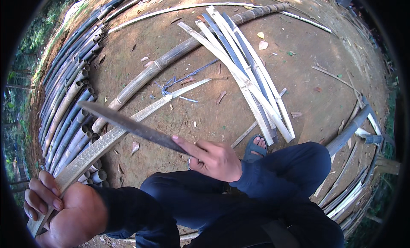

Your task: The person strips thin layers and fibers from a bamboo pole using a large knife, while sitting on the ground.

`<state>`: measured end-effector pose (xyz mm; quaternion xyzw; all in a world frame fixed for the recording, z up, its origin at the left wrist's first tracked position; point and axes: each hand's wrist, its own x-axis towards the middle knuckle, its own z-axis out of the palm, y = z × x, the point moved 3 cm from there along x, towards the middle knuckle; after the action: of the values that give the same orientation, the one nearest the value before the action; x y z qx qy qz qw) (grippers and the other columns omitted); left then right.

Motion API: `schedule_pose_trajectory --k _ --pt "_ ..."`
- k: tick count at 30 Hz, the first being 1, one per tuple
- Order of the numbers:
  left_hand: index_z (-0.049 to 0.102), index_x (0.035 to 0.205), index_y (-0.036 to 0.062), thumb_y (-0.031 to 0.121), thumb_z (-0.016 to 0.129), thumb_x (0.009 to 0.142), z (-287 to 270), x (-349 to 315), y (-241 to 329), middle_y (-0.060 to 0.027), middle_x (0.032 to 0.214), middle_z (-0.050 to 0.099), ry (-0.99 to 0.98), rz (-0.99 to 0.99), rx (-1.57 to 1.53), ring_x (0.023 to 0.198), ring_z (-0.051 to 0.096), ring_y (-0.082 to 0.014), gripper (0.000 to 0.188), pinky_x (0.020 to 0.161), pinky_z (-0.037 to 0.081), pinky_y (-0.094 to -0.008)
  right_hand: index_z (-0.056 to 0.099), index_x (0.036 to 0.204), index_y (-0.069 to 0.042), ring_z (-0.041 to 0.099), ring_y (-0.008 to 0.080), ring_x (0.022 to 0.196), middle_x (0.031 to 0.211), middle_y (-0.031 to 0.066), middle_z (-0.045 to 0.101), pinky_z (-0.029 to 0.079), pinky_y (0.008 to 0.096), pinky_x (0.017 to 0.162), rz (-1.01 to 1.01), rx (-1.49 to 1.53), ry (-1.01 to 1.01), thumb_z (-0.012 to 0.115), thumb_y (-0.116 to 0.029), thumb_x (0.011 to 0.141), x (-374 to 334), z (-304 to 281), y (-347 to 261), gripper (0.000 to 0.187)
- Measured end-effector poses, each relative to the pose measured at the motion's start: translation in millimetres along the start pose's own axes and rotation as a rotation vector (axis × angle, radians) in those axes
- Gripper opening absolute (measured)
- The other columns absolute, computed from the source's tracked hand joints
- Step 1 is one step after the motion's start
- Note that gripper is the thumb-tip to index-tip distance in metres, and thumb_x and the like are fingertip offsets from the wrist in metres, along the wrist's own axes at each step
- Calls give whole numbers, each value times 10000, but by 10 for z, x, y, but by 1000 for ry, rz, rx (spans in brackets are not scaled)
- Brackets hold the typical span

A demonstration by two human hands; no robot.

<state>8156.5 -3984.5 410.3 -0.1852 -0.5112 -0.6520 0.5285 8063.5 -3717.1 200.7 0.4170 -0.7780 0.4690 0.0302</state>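
Left grip (81,209): at 8 o'clock, fingers curled firmly round the near end of the bamboo strip.
Bamboo strip (97,153): runs from 8 o'clock up toward 12, slanted; far end thins to a point.
Right grip (218,160): just below centre, closed round the knife's handle end, one finger laid along the blade; handle itself hidden.
Knife (141,129): long dark blade pointing to 9 o'clock, crosses over the strip in view; contact unclear.
Split strips (245,80): loose fanned pile toward 1 o'clock, pale and dark faces mixed, upper ends at the long pole.
Long pole (139,83): whole bamboo on the ground (196,113), stretching from 10 to 1 o'clock.
Pole stack (64,109): many bamboo poles side by side, 9 to 10 o'clock, cut ends inward.
Blue cord (164,90): on the ground, 11 o'clock, near the strip's far end.
Sandal (249,152): on a foot, 4 o'clock, close to the split strips' lower ends.
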Motion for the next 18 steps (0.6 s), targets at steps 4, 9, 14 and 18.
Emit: schedule_pose_trajectory --k 4,9,14,18 --pt "473 774 112 718 474 863 28 -7 -3 -16 616 402 -3 -32 -32 463 381 -125 613 511 287 -289 485 1457 -174 490 227 470 629 71 434 490 390 495 -6 70 18 596 -53 845 10 68 223 634" --pt "469 769 113 655 535 819 131 -6 32 -18 619 403 57 17 105 464 378 -124 549 505 280 -288 518 1433 -178 499 213 461 603 65 408 492 387 499 215 65 96 601 -46 831 -41 236 391 622" --pt "451 750 115 440 546 856 595 -207 -214 -7 620 368 196 48 107 464 328 -105 355 505 265 -269 443 1479 -238 581 266 521 694 78 546 509 386 496 -69 37 30 653 -116 792 -91 -34 253 728" --pt "410 773 105 456 458 903 717 -188 -241 -13 606 336 461 177 257 436 271 -107 377 445 234 -261 381 1510 -210 586 256 542 685 94 527 519 392 518 165 -58 19 603 -193 896 -155 202 714 653"
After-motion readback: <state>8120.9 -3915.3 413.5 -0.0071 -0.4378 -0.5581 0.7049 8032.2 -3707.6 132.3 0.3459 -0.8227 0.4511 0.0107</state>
